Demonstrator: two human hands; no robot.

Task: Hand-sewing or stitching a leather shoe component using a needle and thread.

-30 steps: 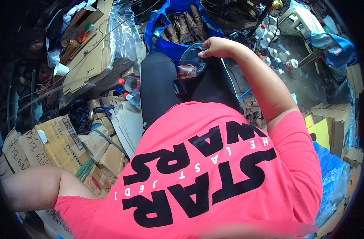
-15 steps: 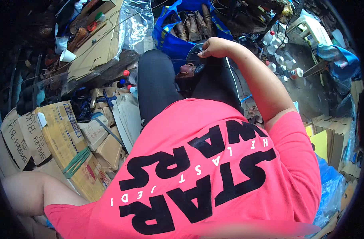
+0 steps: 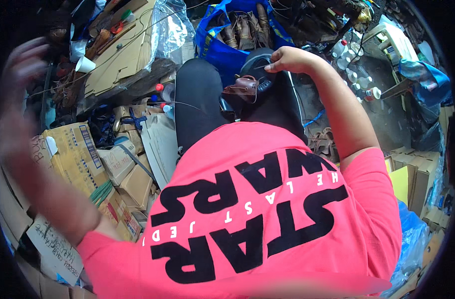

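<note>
Brown leather shoe (image 3: 243, 87) with a dark, rounded sole-like rim lies on the person's black-trousered right thigh (image 3: 277, 107), leaning toward the gap between the legs; dark stitching or lacing shows along its edge. Clock directions run from this shoe.

At two o'clock, just beside it, the right hand (image 3: 293, 60) is at the dark rim, its grip closed, thumb and fingertips drawn together; what is pinched between them is too small to tell. At nine o'clock, well apart, the left hand (image 3: 25, 65) is raised and badly blurred, so whether its grip is open, or has hold of anything, cannot be told.

At six o'clock spreads a pink T-shirt (image 3: 337, 244) with black and white lettering. At twelve, just beyond the knees, a blue woven plastic bag (image 3: 208, 42) holds a cluster of brown leather pieces (image 3: 245, 36). Crumpled clear plastic sheeting (image 3: 170, 30) lies toward eleven, and a white cup (image 3: 85, 65) toward nine, beside flattened tan cardboard (image 3: 108, 77). Toward eight sits a yellow-brown cardboard box (image 3: 70, 152) with green string (image 3: 101, 192). At three, small white plastic bottles (image 3: 363, 82) stand or lie on the grey floor (image 3: 382, 112); farther out hangs a blue cloth (image 3: 427, 79).
</note>
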